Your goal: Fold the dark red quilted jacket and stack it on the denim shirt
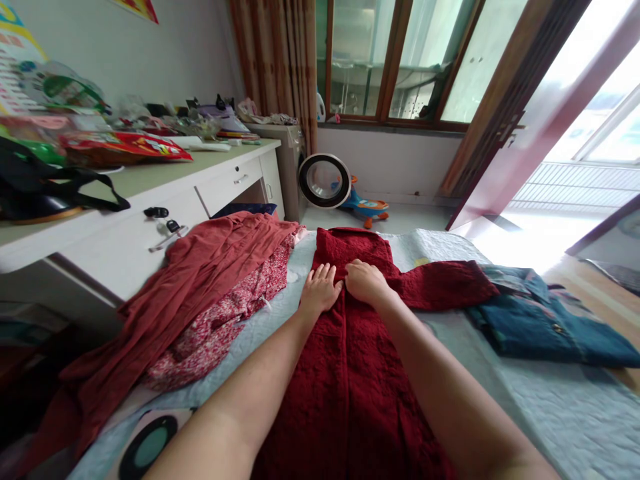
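Note:
A dark red jacket (370, 393) lies spread on the light blue bed cover, its front edge running down the middle. One sleeve (445, 283) stretches out to the right; the left sleeve cannot be made out. My left hand (321, 288) rests flat on the upper part of the jacket with its fingers extended. Close beside it, my right hand (367, 281) has its fingers curled down on the cloth by the front edge, seemingly pinching it; the fingertips are partly hidden.
Salmon-red clothing (215, 260) and a red-and-white patterned garment (225, 330) are heaped on the left. Folded denim (555, 320) lies at the right on the bed cover (560, 413). A cluttered desk (165, 190), a washing machine with its door open (325, 181) and a toy car (367, 205) stand beyond.

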A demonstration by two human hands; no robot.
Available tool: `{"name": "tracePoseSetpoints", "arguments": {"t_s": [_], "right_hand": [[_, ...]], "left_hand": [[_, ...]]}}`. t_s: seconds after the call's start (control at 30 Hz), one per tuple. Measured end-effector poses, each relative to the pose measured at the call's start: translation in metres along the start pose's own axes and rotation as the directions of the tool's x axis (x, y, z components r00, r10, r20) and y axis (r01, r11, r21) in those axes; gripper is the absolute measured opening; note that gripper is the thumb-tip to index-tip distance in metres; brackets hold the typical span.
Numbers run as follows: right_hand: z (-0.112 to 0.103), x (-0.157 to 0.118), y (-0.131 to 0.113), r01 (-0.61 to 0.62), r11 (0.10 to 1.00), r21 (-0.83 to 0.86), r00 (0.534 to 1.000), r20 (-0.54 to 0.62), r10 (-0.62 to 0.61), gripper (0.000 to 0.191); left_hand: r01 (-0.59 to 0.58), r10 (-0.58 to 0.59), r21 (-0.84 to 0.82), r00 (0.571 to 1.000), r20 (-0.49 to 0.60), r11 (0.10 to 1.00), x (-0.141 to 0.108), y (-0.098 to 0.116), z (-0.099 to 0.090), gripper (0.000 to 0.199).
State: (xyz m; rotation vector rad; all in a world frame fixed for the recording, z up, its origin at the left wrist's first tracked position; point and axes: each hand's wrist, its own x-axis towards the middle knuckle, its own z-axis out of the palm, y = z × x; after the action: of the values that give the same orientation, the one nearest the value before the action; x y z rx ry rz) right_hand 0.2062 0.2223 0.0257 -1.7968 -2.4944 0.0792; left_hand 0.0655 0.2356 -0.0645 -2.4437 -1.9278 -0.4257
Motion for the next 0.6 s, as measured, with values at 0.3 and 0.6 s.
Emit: {"name": "tracePoseSetpoints", "arguments": {"t_s": [0.3,0.6], "right_hand": [[0.083,0.014,0.012,-0.194,0.97,0.145,0.947,-0.23,0.224,0.04],[0.082,0.016,0.008,-0.193,0.965,0.176,0.923,-0.302,0.24,0.037]], "left_hand": [[0.013,-0.011,-0.039,0.998,0.056,0.999,0.003,-0.003,0.0,0.055],[0.098,-0.132,-0.363,0.989,-0.068,0.927,0.062,-0.039,-0.003,0.037]]}}
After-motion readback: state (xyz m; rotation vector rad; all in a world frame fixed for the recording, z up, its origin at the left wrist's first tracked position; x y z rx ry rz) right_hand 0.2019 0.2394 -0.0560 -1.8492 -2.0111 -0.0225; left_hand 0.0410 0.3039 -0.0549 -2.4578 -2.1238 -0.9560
